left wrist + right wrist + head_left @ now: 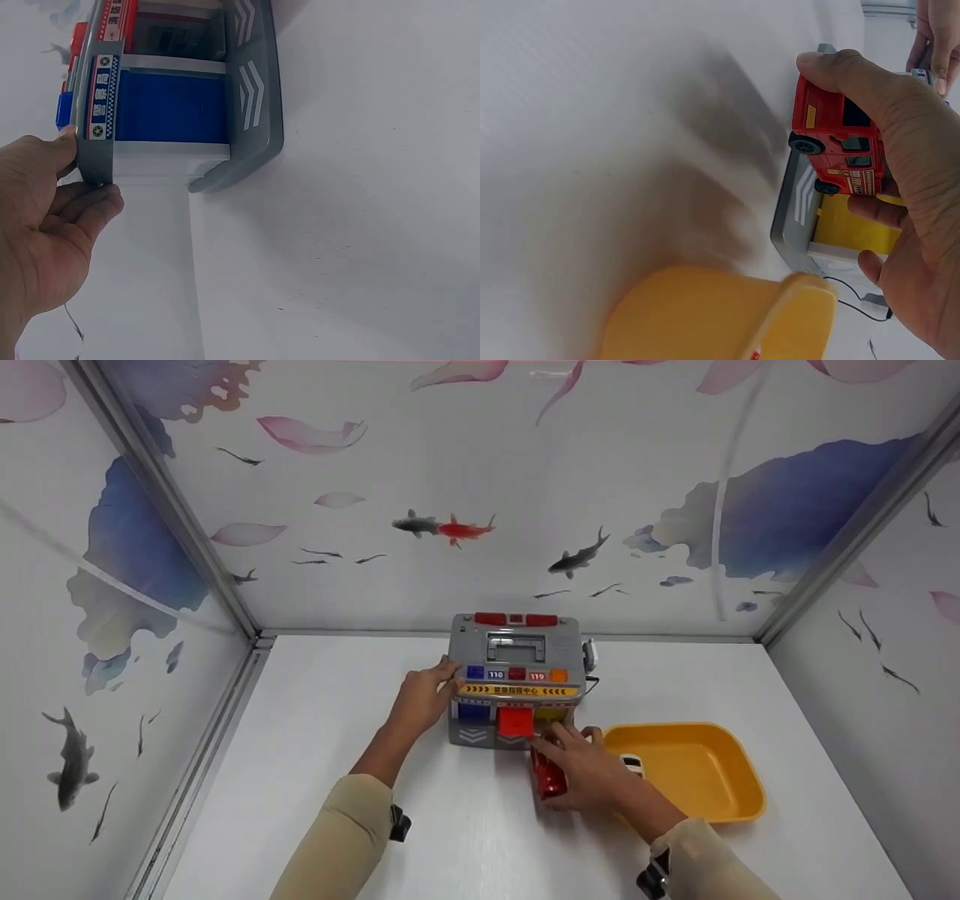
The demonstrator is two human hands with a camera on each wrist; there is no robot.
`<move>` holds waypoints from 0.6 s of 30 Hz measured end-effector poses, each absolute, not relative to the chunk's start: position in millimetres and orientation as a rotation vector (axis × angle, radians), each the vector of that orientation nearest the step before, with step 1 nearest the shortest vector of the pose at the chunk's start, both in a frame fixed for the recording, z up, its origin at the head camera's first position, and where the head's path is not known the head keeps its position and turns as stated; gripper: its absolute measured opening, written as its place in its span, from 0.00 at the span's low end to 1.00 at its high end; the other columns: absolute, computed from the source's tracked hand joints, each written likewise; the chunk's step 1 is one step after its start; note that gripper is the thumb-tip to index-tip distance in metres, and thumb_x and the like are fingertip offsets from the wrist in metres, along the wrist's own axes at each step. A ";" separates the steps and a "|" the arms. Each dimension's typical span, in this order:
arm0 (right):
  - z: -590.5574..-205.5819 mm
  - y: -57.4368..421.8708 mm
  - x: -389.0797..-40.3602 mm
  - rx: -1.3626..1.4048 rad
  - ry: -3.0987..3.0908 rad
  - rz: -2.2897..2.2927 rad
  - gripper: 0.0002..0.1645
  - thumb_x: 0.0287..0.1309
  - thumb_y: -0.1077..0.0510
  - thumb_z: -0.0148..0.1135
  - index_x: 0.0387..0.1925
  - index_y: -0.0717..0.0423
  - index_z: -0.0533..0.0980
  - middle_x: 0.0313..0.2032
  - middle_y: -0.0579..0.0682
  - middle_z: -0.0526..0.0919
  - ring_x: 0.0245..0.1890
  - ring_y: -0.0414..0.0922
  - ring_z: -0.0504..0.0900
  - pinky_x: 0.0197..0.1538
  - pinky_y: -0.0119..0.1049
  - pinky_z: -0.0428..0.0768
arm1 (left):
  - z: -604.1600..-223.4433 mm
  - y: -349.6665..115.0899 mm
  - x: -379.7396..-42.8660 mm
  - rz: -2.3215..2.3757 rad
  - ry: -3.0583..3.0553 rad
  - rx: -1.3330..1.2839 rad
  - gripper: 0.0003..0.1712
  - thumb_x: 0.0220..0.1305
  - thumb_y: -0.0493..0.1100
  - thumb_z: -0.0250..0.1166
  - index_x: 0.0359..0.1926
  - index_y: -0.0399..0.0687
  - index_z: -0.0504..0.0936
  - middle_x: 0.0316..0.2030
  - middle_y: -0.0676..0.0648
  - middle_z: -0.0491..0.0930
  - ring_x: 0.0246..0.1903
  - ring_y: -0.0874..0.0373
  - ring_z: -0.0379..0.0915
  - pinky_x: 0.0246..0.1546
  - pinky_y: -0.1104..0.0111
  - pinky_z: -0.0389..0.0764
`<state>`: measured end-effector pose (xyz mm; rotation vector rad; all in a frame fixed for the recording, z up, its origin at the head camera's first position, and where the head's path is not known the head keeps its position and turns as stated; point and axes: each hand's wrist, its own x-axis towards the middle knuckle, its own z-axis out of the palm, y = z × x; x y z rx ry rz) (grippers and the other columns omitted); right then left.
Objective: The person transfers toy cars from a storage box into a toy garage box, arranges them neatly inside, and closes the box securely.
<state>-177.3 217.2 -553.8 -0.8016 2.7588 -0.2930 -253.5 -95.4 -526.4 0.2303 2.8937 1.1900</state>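
A grey toy rescue station [516, 652] stands by the back wall, with blue, red and yellow doors along its front. Its red door [515, 721] is swung up and juts out, leaving a dark bay visible beneath it in the left wrist view; the blue door [174, 106] is down. My left hand [426, 697] grips the roof's left front edge between thumb and fingers [94, 212]. In my right hand [589, 769] is a red toy van [840, 142] with black wheels, held by its ends in front of the station's right side, near the yellow door [855, 223].
To the right sits a yellow tub [705, 727], with a white toy car [632, 765] at its left side, partly behind my right hand. A black cord [847, 289] hangs off the station's right side. White panels enclose the white table [315, 720] at back and sides.
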 end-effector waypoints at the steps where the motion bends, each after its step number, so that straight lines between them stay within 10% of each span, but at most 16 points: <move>1: -555.4 215.6 -177.4 -0.804 2.752 -0.290 0.61 0.52 0.35 0.87 0.84 0.35 0.66 0.77 0.53 0.68 0.78 0.55 0.67 0.77 0.70 0.71 | -526.1 -95.4 -253.3 1.189 2.896 0.229 0.26 0.83 0.53 0.64 0.76 0.52 0.81 0.80 0.43 0.69 0.79 0.44 0.71 0.80 0.49 0.74; 18: -585.7 187.7 -179.2 -0.771 2.709 -0.362 0.64 0.58 0.27 0.81 0.88 0.32 0.58 0.89 0.57 0.54 0.87 0.61 0.57 0.83 0.80 0.54 | -525.7 -95.0 -254.9 1.200 2.881 0.242 0.27 0.84 0.52 0.64 0.76 0.50 0.80 0.80 0.40 0.69 0.80 0.43 0.70 0.81 0.49 0.73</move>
